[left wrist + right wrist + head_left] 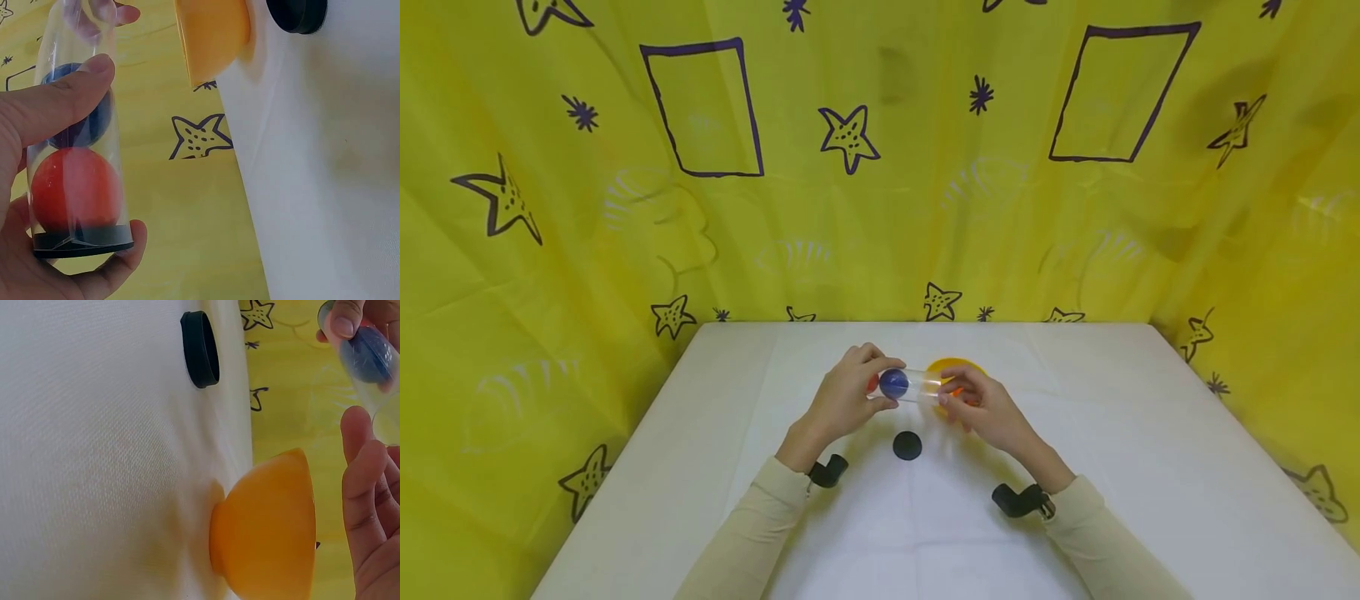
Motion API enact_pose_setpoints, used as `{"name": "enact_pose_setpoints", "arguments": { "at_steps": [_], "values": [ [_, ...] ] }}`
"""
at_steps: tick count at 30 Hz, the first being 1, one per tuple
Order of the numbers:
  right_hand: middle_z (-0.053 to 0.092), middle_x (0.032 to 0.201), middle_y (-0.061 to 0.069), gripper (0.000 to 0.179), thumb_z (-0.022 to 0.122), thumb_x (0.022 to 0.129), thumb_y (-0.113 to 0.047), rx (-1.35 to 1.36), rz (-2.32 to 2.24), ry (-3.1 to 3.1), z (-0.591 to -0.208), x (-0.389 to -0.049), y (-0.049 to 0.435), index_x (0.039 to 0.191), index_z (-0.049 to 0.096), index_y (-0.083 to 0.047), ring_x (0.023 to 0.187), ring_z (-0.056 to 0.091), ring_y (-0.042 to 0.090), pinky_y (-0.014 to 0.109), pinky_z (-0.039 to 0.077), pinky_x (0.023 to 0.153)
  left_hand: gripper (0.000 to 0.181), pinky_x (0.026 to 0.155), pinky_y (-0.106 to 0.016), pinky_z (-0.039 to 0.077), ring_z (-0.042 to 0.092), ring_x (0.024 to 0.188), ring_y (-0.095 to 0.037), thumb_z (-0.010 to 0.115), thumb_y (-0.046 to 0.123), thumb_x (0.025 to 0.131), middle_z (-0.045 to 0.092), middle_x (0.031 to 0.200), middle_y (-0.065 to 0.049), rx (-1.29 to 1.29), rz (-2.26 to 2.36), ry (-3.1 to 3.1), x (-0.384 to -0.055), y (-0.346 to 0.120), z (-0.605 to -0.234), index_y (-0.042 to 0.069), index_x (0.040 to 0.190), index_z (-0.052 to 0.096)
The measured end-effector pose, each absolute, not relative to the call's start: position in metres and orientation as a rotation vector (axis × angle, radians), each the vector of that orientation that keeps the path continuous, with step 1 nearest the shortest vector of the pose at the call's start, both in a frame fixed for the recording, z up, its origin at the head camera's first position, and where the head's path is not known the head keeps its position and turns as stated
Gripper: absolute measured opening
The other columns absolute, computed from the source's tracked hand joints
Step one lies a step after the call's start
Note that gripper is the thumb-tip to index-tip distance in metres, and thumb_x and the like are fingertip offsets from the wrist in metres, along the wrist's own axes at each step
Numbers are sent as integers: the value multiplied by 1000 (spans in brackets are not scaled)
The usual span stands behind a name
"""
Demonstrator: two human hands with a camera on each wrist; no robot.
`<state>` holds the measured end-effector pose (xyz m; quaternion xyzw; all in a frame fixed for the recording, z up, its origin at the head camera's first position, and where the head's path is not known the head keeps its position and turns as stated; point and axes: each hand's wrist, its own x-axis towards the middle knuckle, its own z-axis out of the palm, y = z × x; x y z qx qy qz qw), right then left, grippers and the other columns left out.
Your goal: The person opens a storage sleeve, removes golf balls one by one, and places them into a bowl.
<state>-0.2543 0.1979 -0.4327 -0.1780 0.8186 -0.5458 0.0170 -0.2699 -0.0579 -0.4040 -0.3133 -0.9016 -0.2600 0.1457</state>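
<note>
A clear plastic tube (922, 387) is held sideways above the table. My left hand (850, 392) grips its capped end, the thumb across the wall and fingers around the black cap (84, 240). Inside, a red ball (76, 190) sits against that cap with a dark blue ball (893, 384) beside it. My right hand (988, 408) is at the tube's other, uncapped end, with fingers and thumb pinching around the rim. A loose black lid (907, 446) lies on the table below the tube.
An orange-yellow bowl (265, 531) stands on the white table (850, 533) behind my right hand, partly hidden by it in the head view. A yellow curtain (880, 225) with drawn stars hangs behind the table and along both sides.
</note>
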Motion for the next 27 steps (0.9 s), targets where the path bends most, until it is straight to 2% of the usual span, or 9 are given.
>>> {"name": "enact_pose_setpoints", "arguments": {
  "at_steps": [6,15,23,27],
  "values": [
    [65,115,32,39,67,100,-16,-604,-1734,2504,-432,-253,197,133,55,1,73,65,36,33,51,51,51,75,-27,48,51,96,-16,90,22,78,62,110,-1,-890,-746,-2585,-268,-60,-402,20,126,72],
    [66,117,27,40,66,100,-16,-615,-1695,2510,-431,-251,198,136,54,-2,78,65,42,33,54,55,50,85,-35,55,55,105,-21,90,19,79,63,114,-6,-878,-747,-2593,-268,-59,-398,19,125,72],
    [64,121,31,43,66,100,-14,-602,-1683,2512,-431,-251,199,138,52,0,80,65,44,33,55,56,49,84,-33,56,55,107,-20,89,19,80,62,113,-3,-876,-757,-2608,-269,-59,-401,21,126,71],
    [67,118,29,43,68,99,-13,-645,-1692,2541,-430,-252,197,137,54,0,79,67,42,35,55,55,49,84,-33,54,55,105,-20,90,19,79,61,112,-2,-876,-738,-2580,-271,-61,-402,20,125,71]
  ]
}}
